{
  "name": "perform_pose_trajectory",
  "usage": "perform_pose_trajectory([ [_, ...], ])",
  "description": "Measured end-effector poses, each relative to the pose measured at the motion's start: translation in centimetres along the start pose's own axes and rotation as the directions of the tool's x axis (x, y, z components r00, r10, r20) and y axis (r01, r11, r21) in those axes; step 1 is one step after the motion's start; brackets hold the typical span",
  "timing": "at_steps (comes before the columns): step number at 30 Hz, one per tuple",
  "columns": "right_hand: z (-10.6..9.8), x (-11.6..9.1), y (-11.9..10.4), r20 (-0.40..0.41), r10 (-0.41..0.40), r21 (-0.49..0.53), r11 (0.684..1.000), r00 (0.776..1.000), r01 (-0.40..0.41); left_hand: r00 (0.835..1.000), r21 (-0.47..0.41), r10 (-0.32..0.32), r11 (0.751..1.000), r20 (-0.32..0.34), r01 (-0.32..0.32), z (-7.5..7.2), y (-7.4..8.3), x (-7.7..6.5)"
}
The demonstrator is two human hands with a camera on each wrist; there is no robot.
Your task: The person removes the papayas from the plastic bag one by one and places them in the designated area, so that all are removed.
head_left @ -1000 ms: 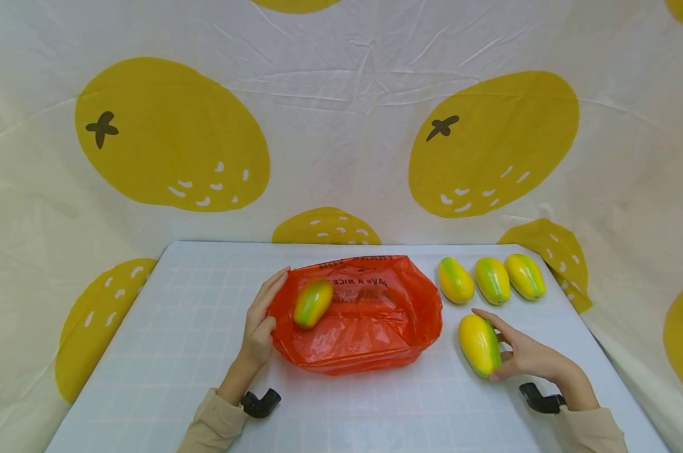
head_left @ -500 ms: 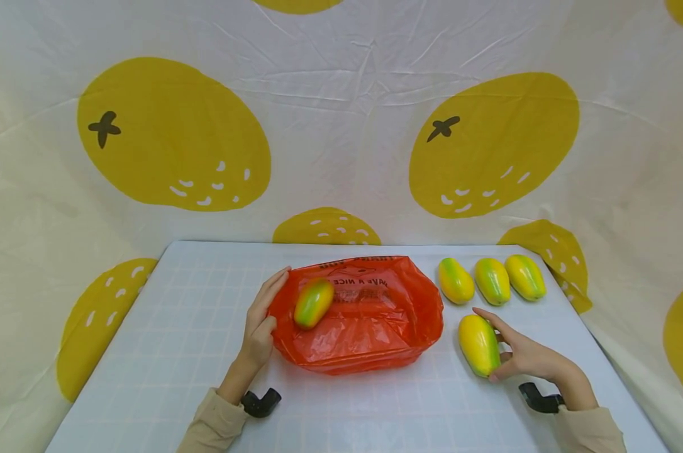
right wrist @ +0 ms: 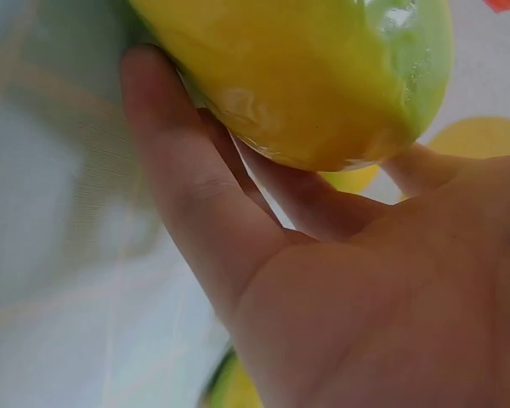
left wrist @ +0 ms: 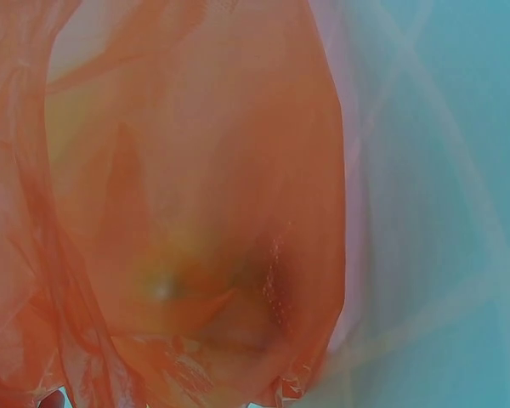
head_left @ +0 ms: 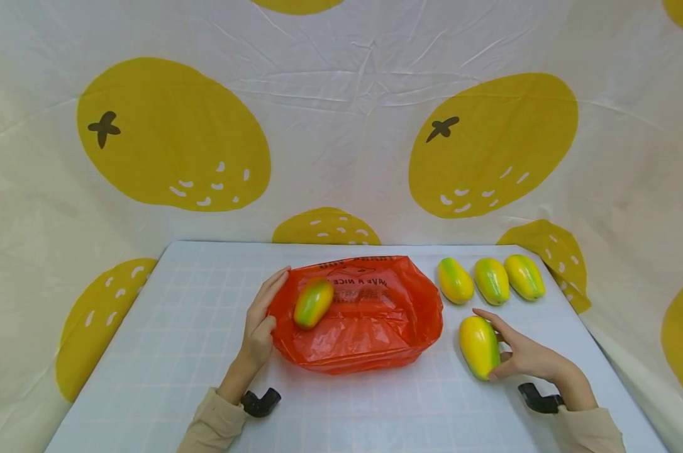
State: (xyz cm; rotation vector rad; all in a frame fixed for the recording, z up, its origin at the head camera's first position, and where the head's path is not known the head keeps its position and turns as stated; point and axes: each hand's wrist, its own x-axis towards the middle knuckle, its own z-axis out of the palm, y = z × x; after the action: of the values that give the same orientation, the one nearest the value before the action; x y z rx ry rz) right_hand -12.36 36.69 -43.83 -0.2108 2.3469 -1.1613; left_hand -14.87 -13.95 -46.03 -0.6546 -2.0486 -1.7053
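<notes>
A red plastic bag (head_left: 370,327) lies with its mouth spread in the middle of the table. One yellow-green papaya (head_left: 313,304) rests inside it at the left. My left hand (head_left: 258,324) holds the bag's left rim; in the left wrist view the bag's red film (left wrist: 212,170) covers most of the scene. To the right of the bag, my right hand (head_left: 525,352) grips another papaya (head_left: 478,346) by its right side, thumb near the lower end and forefinger at the upper end. The right wrist view shows this papaya (right wrist: 306,76) between the thumb and fingers.
Three more papayas stand in a row at the back right: a left one (head_left: 455,280), a middle one (head_left: 492,280) and a right one (head_left: 525,277). The white table (head_left: 364,415) meets a fruit-printed cloth (head_left: 341,126) behind it.
</notes>
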Motion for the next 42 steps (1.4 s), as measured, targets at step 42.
perform_pose_trajectory([
  [42,0.39,0.09,-0.19,-0.026,-0.013,-0.022,1.0,1.0,0.012,1.0,-0.022,0.017,1.0,0.008,-0.017,0.11,0.18,-0.03],
])
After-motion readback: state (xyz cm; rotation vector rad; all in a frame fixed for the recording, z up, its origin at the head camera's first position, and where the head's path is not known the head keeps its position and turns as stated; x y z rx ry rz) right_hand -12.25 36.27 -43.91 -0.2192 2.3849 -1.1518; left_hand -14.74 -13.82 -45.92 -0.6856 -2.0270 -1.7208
